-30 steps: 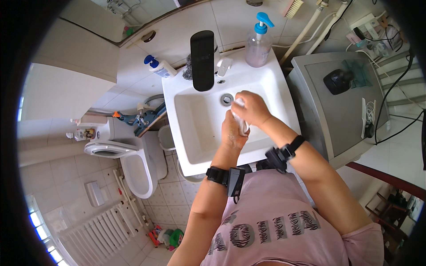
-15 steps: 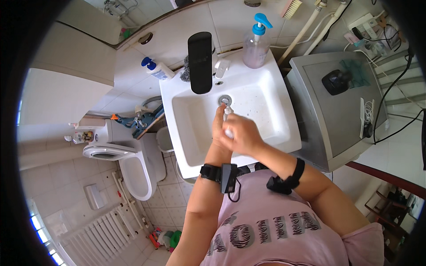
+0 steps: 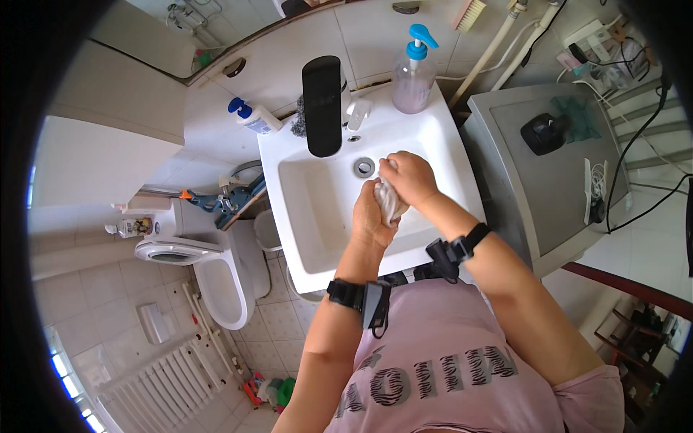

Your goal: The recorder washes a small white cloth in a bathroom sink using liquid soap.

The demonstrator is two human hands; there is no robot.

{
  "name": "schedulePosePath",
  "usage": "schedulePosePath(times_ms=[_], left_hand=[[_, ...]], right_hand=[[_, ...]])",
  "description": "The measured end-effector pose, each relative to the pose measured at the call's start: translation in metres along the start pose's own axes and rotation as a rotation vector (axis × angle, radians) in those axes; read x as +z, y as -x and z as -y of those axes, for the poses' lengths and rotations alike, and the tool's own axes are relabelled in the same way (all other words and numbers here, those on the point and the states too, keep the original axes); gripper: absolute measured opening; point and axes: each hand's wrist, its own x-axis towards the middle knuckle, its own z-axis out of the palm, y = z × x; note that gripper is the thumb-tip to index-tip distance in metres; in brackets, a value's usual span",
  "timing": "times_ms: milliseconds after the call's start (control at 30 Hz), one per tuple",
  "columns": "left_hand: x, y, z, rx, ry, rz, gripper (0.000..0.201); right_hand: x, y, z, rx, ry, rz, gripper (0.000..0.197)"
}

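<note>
A crumpled, wet-looking white cloth (image 3: 388,200) is bunched between my hands over the white sink (image 3: 303,256). My left hand (image 3: 370,219) is wrapped round its lower left side, fingers partly hidden by the cloth. Against its upper right side, my right hand (image 3: 413,179) is closed, with the fingers curled toward the drain (image 3: 364,167). Beyond my hands stands the tap (image 3: 322,107), with a broad black top. What kind of cloth it is, I cannot make out.
A clear pump bottle (image 3: 414,83) with a blue top stands at the sink's back right corner. At the back left is a white bottle (image 3: 258,119) with a blue pump. A grey-topped washing machine (image 3: 538,195) adjoins on the right; a toilet (image 3: 220,289) stands left.
My hands have drawn apart a little, and the right one has moved up and right. More of the white cloth shows between them, and the drain is uncovered.
</note>
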Motion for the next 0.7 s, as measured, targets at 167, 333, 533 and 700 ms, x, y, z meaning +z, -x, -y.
schedulePosePath(times_ms=[167,333,533,700], left_hand=[[-0.006,0.005,-0.022,0.161,0.088,0.123,0.021],[-0.031,-0.005,-0.011,0.264,0.033,0.205,0.022],[-0.022,-0.011,-0.006,0.238,0.125,0.105,0.016],[-0.015,-0.019,0.017,0.533,-0.039,0.075,0.027]], right_hand=[[-0.019,0.017,-0.033,0.272,-1.116,0.292,0.032],[-0.047,0.041,-0.007,0.337,-1.419,0.467,0.037],[-0.037,0.038,-0.025,0.426,-1.194,0.445,0.049],[0.005,0.072,0.046,-0.461,-0.135,-0.081,0.023]])
